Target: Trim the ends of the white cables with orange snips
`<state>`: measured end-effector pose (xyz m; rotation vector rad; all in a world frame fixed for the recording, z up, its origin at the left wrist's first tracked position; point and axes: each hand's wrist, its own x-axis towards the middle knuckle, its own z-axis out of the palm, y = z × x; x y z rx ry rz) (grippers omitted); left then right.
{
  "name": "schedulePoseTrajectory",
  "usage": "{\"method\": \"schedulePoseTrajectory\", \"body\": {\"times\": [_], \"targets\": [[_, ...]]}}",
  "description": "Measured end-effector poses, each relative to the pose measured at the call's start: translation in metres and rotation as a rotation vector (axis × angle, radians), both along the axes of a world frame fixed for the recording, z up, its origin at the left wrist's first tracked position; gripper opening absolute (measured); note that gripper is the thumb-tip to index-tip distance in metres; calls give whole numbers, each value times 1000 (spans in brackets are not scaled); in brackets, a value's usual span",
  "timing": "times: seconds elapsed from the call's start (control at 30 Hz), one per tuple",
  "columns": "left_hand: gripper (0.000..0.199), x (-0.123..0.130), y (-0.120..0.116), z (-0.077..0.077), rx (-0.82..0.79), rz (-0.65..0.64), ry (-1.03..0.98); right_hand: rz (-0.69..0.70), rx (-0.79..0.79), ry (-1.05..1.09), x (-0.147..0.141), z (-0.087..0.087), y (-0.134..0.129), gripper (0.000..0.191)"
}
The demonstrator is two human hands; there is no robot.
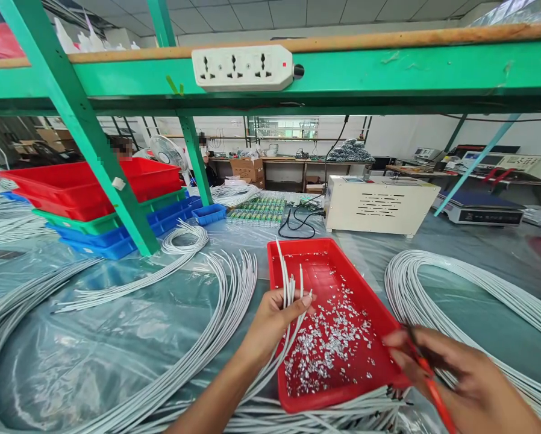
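My left hand (277,319) is closed round a small bunch of white cables (290,289), their ends standing up above the fingers. Below it lies a red tray (343,395) scattered with small shiny silver scraps (329,340). At the tray's right edge my right hand (460,374) grips a red-handled tool (435,392) with a dark tip; motion blur hides its exact kind. More white cable ends with dark tips (394,395) lie in front of the tray.
Long bundles of white cable curve over the plastic-covered table on the left (216,313) and right (415,283). Stacked red, green and blue trays (94,187) stand back left. A beige box-shaped machine (381,205) is behind the red tray, below a green shelf beam (365,75).
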<state>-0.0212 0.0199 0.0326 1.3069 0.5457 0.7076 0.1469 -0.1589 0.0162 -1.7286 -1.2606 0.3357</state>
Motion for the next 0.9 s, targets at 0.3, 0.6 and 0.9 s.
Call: {"method": "schedulePoseTrajectory", "body": {"times": [0.3,0.6,0.9], "targets": [[17,-4,-3,7,31,13,-42,-104,-109,-315,-34,25,76,39],[13,-9,-5,11,35,-78,-56,-96,-187,-391,-31,17,72,49],[14,-9,-9,17,39,-98,-18,-54,-246,-394,-36,21,71,49]]}}
